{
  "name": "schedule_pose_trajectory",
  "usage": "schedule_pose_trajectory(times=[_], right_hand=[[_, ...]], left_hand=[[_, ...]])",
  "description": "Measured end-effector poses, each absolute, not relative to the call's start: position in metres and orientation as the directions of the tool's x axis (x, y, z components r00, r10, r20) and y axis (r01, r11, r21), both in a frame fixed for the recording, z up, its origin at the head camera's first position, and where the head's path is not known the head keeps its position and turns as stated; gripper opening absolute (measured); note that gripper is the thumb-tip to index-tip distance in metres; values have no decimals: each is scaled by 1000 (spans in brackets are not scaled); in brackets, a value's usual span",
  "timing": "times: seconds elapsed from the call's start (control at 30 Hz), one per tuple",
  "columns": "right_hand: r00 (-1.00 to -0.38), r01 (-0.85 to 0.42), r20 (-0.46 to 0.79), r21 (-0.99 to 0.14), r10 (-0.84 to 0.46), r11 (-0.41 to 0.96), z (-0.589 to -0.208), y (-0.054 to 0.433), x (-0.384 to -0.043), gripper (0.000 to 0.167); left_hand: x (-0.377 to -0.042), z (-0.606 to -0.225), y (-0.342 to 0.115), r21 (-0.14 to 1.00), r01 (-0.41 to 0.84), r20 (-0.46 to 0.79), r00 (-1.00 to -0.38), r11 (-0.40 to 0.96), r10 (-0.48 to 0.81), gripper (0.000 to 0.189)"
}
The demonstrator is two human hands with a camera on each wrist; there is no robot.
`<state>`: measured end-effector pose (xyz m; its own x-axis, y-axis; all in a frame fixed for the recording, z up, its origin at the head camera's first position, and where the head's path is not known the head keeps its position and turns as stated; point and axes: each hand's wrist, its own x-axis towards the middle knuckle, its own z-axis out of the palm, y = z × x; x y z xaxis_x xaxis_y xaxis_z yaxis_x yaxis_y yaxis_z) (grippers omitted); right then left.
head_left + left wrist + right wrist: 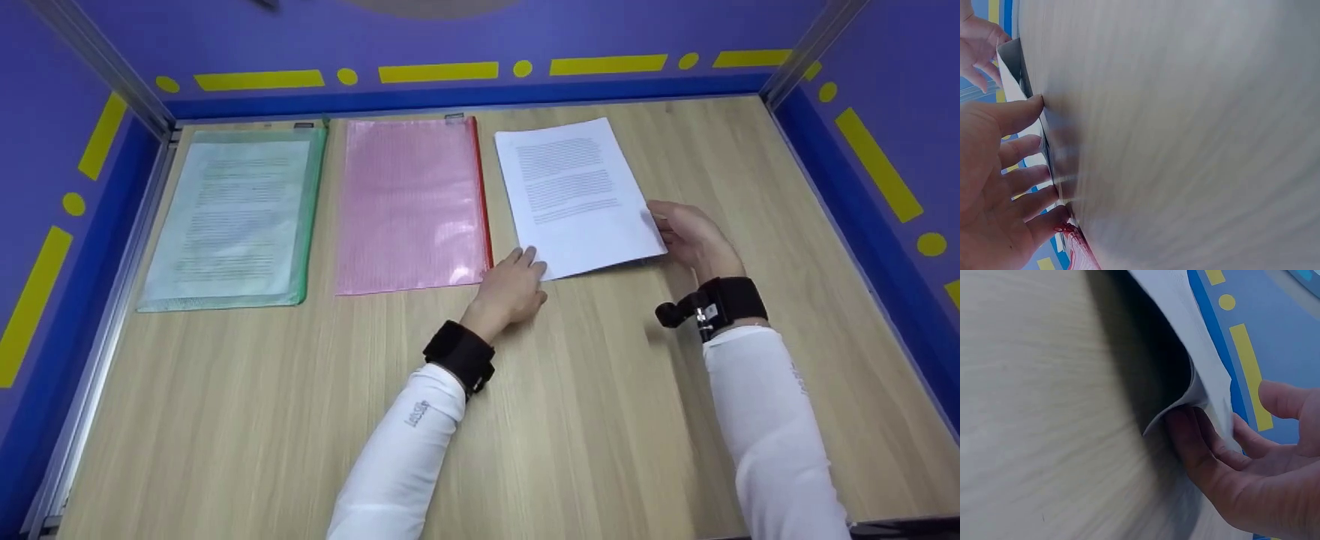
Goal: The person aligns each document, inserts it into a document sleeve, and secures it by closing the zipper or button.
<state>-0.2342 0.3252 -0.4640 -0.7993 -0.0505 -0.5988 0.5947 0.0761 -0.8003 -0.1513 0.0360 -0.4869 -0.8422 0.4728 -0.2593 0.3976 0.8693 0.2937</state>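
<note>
Printed white paper sheets (574, 202) lie at the right of the row, their near right corner raised off the table. My left hand (512, 289) rests with spread fingers at the sheets' near left corner, beside the pink zip folder (412, 206). At the right edge, my right hand (694, 234) has its fingers against the sheets. In the right wrist view, the paper edge (1196, 391) bends up over the fingers, and the thumb stands apart from it. A green zip folder (225, 225) with printed paper inside lies at the far left.
The wooden table (570, 420) is bounded by blue-purple panels (450, 45) with yellow marks at the back and both sides. A metal rail (97, 315) runs along the left edge.
</note>
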Motion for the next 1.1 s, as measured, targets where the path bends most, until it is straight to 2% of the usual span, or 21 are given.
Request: schedule_pose_trajectory(times=[0.13,0.2,0.3,0.4,0.47,0.6,0.9,1.1], right_hand=[[-801,598,-596,-800,-63,-40,-470,318,-236,31],[-793,609,-604,-789,-80,-74,-473,312,-238,27],[-783,621,-614,-781,-95,-69,-477,306,-238,30],[-772,630,-630,-776,-89,25,-481,304,-237,38],[-776,621,-628,-777,-57,100,-485,305,-237,44],[-810,577,-587,-802,-17,155,-490,308,-238,58],[-856,483,-515,-755,56,444,-486,310,-228,58],[-865,494,-494,-803,93,333,-486,304,-216,59]], left_hand=[[-152,-486,35,298,394,-263,-842,869,472,54],[-152,-486,35,295,393,-264,-842,871,470,54],[-152,-487,36,292,395,-259,-844,871,470,53],[-152,-487,36,288,395,-255,-846,872,468,52],[-152,-487,36,291,393,-251,-848,872,466,52],[-152,-486,34,305,388,-253,-847,870,467,53],[-158,-481,26,416,348,-274,-833,840,481,51],[-157,-484,19,511,331,-196,-854,793,483,48]])
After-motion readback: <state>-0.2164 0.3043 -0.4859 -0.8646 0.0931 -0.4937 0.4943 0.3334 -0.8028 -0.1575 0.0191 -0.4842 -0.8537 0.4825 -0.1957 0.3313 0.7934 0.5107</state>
